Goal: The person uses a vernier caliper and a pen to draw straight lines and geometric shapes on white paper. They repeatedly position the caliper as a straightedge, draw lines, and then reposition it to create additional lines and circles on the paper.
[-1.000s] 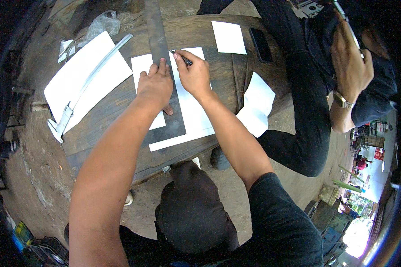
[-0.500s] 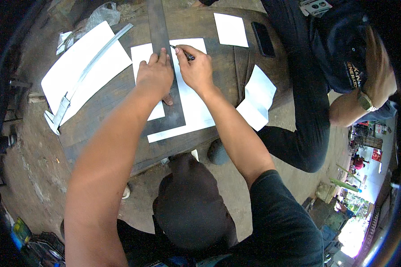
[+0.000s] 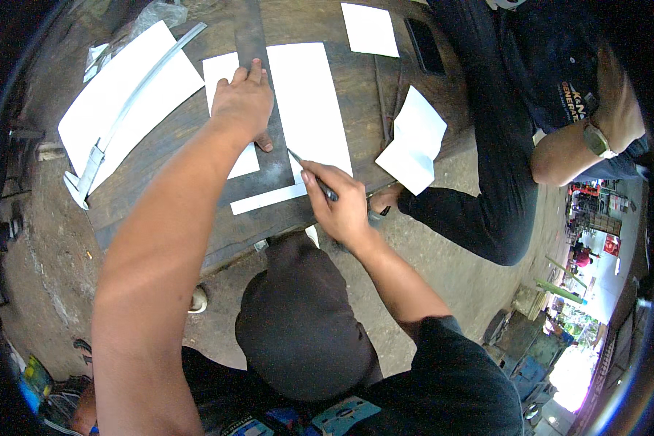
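A dark L-shaped metal square (image 3: 275, 173) lies across a white sheet of paper (image 3: 312, 98) on the wooden table. My left hand (image 3: 243, 105) rests flat on the square's long arm, fingers stretched forward and thumb out, pressing it to the sheet. In my right hand (image 3: 344, 207) a dark pen (image 3: 296, 158) is gripped, its tip at the right edge of the square over the paper. Whether it has left a line is too fine to tell. On another white sheet (image 3: 163, 91) to the left lies a metal vernier caliper (image 3: 127, 112).
A creased paper (image 3: 416, 138), a small white sheet (image 3: 370, 29) and a black phone (image 3: 424, 47) lie on the table's right side. A clear plastic bag (image 3: 158, 16) is at the far left. Another person's bent leg (image 3: 479, 225) and watch-wearing arm (image 3: 596, 145) are close on the right.
My right hand has moved toward me along the square's right edge with the pen. The left hand remains on the square. The whole view has shifted slightly.
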### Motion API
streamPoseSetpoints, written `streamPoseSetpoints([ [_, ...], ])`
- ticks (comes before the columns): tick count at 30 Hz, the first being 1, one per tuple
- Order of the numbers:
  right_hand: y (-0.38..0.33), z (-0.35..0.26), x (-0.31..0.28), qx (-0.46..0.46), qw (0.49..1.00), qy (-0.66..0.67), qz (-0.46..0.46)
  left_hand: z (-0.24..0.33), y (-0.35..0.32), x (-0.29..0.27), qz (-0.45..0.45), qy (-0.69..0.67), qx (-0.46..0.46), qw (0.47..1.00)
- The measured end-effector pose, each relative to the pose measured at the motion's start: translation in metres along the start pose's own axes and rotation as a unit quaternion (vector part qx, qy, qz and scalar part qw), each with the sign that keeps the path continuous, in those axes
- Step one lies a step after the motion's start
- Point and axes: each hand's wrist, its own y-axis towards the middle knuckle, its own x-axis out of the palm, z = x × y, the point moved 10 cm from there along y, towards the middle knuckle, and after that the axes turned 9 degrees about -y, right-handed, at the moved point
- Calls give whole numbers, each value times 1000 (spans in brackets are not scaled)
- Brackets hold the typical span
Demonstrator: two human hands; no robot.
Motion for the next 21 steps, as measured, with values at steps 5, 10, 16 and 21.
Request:
streamPoseSetpoints([
  [5, -29, -1, -3, -1, 1000, 0, -18, 1, -3, -3, 13, -3, -5, 1000],
  [10, -44, 2, -4, -1, 1000, 5, -27, 2, -5, -5, 21, -5, -2, 1000],
  [16, -56, 1, -8, -3, 1000, 6, -30, 3, -6, -4, 14, 6, -10, 1000],
  [21, -48, -5, -19, -13, 1000, -1, 0, 2, -2, -1, -7, 14, 1, 1000],
])
